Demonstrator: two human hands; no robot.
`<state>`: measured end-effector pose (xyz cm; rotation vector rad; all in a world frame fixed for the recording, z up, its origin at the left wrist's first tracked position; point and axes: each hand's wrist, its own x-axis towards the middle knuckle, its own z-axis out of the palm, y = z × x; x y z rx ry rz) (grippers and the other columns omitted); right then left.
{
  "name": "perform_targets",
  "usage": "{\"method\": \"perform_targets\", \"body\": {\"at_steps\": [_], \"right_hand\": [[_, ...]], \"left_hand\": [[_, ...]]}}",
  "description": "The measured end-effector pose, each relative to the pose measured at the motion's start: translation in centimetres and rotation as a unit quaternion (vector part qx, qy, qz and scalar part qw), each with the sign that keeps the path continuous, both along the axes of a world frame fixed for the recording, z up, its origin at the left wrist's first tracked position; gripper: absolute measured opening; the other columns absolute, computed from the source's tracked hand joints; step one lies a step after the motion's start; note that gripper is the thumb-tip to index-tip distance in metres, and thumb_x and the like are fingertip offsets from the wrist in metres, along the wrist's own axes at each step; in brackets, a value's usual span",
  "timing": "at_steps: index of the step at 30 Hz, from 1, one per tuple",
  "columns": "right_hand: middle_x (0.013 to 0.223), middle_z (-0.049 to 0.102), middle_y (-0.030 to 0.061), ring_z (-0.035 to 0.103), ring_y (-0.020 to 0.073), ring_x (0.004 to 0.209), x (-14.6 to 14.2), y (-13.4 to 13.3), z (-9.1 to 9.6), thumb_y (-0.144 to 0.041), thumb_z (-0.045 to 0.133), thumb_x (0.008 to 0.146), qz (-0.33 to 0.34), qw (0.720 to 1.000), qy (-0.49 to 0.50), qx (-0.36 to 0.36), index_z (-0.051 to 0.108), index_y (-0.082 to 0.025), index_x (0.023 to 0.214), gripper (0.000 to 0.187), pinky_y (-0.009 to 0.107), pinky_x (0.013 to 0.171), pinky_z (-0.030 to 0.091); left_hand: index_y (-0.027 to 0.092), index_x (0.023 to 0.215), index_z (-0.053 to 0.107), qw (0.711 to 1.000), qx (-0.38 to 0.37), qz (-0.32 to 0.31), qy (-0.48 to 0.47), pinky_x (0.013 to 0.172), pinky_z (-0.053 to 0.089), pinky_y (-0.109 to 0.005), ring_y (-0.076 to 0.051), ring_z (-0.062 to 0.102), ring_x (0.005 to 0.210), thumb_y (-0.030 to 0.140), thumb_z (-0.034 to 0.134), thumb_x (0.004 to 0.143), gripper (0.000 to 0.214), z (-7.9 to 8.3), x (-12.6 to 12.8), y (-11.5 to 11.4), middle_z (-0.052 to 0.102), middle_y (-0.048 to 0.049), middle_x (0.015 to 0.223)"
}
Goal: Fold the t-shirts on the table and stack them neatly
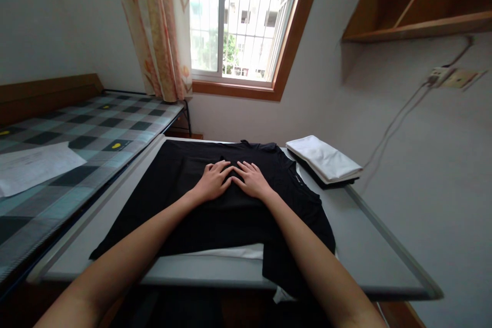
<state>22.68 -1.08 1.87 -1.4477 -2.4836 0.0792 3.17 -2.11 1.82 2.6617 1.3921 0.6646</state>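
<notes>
A black T-shirt (180,220) lies spread flat over the table, its collar toward the right and its hem toward the left. One sleeve hangs over the table's near edge. My left hand (213,180) rests palm down on the middle of the shirt, fingers spread. Beside it, my right hand (250,178) also lies flat on the fabric with fingers apart, the two hands' fingertips almost meeting. Some white cloth (238,251) peeks out from under the shirt along its near side.
A stack of folded white and black clothes (325,158) sits at the table's (388,251) far right. To the left is a bed with a checked cover (130,123) and a paper sheet (38,164). A cable (395,118) runs down the right wall below a wooden shelf (418,28).
</notes>
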Motion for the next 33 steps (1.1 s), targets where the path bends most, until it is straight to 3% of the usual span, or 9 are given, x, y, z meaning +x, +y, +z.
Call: {"method": "perform_targets", "body": {"at_steps": [4,9,14,17,19,21,25,29,33], "right_hand": [[0.150,0.041,0.0074,0.030,0.0240,0.142,0.5,-0.3,0.1,-0.053,0.036,0.097,-0.003,1.000,0.014,0.006,0.054,-0.025,0.137,0.052,0.047,0.117,0.018],[0.154,0.034,0.0086,0.024,0.0285,0.144,1.4,-0.6,0.1,-0.058,0.039,0.094,0.005,1.000,0.000,-0.012,0.049,-0.025,0.141,0.059,0.055,0.117,0.012],[0.155,0.032,0.0088,0.022,0.0294,0.145,1.4,-0.7,-0.3,-0.058,0.039,0.094,0.002,0.999,-0.005,-0.034,0.046,-0.026,0.143,0.059,0.057,0.116,0.013],[0.152,0.040,0.0063,0.028,0.0266,0.143,1.4,-0.4,-0.3,-0.054,0.036,0.096,-0.005,0.999,0.038,-0.033,0.050,-0.027,0.140,0.053,0.053,0.116,0.015],[0.146,0.048,0.0060,0.038,0.0235,0.137,1.6,-0.2,-0.2,-0.046,0.032,0.099,-0.037,0.995,0.091,-0.020,0.053,-0.026,0.137,0.048,0.046,0.114,0.025],[0.138,0.055,0.0088,0.049,0.0232,0.127,1.9,-0.1,0.0,-0.040,0.032,0.099,-0.115,0.984,0.134,0.007,0.052,-0.023,0.136,0.046,0.040,0.106,0.035],[0.118,0.065,0.0140,0.060,0.0274,0.110,2.9,-0.1,0.8,-0.041,0.038,0.096,-0.280,0.952,0.124,-0.004,0.060,-0.018,0.123,0.041,0.041,0.094,0.042],[0.100,0.071,0.0151,0.064,0.0300,0.101,3.3,-0.2,1.4,-0.056,0.036,0.094,-0.308,0.945,0.068,-0.092,0.068,-0.018,0.097,0.051,0.045,0.092,0.041],[0.102,0.071,0.0181,0.064,0.0332,0.103,3.2,-0.3,1.7,-0.065,0.036,0.090,-0.311,0.941,0.051,-0.123,0.068,-0.017,0.094,0.058,0.046,0.091,0.042]], "left_hand": [[0.023,0.142,0.044,0.997,-0.050,-0.006,0.065,0.113,0.021,-0.052,-0.028,0.036,0.139,0.035,0.037,0.095,0.049,-1.1,0.0,0.4,0.043,-0.0116,0.149],[0.020,0.142,0.045,0.995,-0.063,-0.007,0.072,0.114,0.022,-0.053,-0.028,0.035,0.140,0.034,0.035,0.095,0.050,-1.1,-0.2,0.6,0.041,-0.0115,0.151],[0.022,0.142,0.046,0.998,-0.018,-0.007,0.051,0.116,0.021,-0.048,-0.025,0.032,0.142,0.038,0.039,0.094,0.050,-0.7,-0.2,0.5,0.041,-0.0095,0.151],[0.022,0.144,0.043,0.999,0.009,0.005,0.036,0.117,0.019,-0.048,-0.026,0.027,0.144,0.046,0.043,0.093,0.056,-0.5,-0.4,0.7,0.035,-0.0098,0.154],[0.023,0.144,0.044,0.999,-0.007,0.023,0.038,0.116,0.018,-0.052,-0.029,0.027,0.144,0.050,0.046,0.091,0.059,-0.7,-0.7,0.9,0.033,-0.0103,0.155],[0.025,0.142,0.047,0.998,-0.035,0.036,0.044,0.115,0.017,-0.056,-0.032,0.027,0.143,0.055,0.047,0.089,0.061,-0.9,-0.9,1.2,0.034,-0.0101,0.155],[0.027,0.141,0.047,0.996,-0.056,0.043,0.055,0.115,0.016,-0.057,-0.032,0.027,0.143,0.059,0.044,0.089,0.061,-1.3,-1.0,1.5,0.037,-0.0085,0.154],[0.024,0.142,0.046,0.995,-0.061,0.042,0.064,0.115,0.017,-0.057,-0.032,0.027,0.143,0.059,0.043,0.090,0.063,-1.2,-0.9,1.4,0.036,-0.0102,0.154],[0.023,0.138,0.052,0.997,-0.037,0.040,0.055,0.115,0.020,-0.056,-0.033,0.026,0.143,0.056,0.046,0.090,0.059,-0.3,-0.7,0.8,0.037,-0.0103,0.153]]}}
